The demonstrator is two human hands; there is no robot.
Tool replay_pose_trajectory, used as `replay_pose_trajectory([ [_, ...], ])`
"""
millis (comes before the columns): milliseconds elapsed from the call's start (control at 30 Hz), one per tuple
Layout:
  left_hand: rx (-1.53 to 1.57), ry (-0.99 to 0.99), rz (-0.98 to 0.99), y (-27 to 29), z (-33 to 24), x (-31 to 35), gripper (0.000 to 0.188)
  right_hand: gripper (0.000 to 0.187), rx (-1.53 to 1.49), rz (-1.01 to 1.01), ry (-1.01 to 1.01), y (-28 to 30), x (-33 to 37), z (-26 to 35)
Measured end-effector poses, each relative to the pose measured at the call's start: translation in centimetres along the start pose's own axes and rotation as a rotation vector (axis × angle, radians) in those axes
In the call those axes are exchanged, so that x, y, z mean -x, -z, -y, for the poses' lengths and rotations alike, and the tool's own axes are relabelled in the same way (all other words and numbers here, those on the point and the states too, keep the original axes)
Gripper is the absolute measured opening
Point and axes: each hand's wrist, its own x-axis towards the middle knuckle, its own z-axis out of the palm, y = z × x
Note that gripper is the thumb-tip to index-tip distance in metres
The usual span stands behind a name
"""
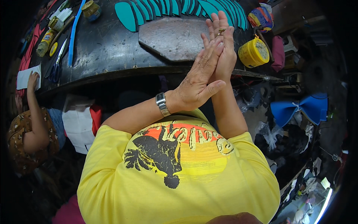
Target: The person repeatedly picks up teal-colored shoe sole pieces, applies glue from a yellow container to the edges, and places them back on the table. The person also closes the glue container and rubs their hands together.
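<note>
My left hand [197,77], with a metal watch [162,104] on its wrist, lies across my right hand [226,56]. The two press against each other, fingers stretched out, and I see nothing held in either. A ring shows on a finger of my right hand. Both are raised at the right end of a grey-brown stone slab [171,39] with cut corners. Beyond the slab, many teal curved flat pieces with dark edges [126,15] overlap in a long row. A yellow tub [253,52] stands just right of my right hand.
On the dark table [108,48] at left lie a blue strip [75,35], scissors [56,67], a bottle [46,43] and a jar [91,10]. Another person's hand [33,80] rests on white paper there. Blue sheets [298,109] and scraps lie at lower right.
</note>
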Motion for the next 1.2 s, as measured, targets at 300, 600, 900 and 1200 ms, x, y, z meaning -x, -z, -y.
replay_pose_trajectory([
  [300, 0.332, 0.164, 0.055, 4.1, -1.1, -3.5, 0.051, 0.066, -0.128, 0.276, -0.056, 0.9, 2.3, 0.2],
  [600, 0.351, 0.6, -0.229, 7.6, -1.4, -1.1, 0.011, 0.019, -0.066, -0.158, -0.024, 5.9, 0.1, 1.5],
  [900, 0.221, 0.404, -0.106, 4.5, 0.4, 0.6, 0.037, 0.048, 0.327, 0.221, 0.149, 4.4, 1.6, 1.2],
  [1200, 0.599, 0.459, -0.355, 5.7, -0.2, -0.6, 0.032, 0.096, 1.249, 0.411, 0.545, 1.7, 4.3, -1.1],
])
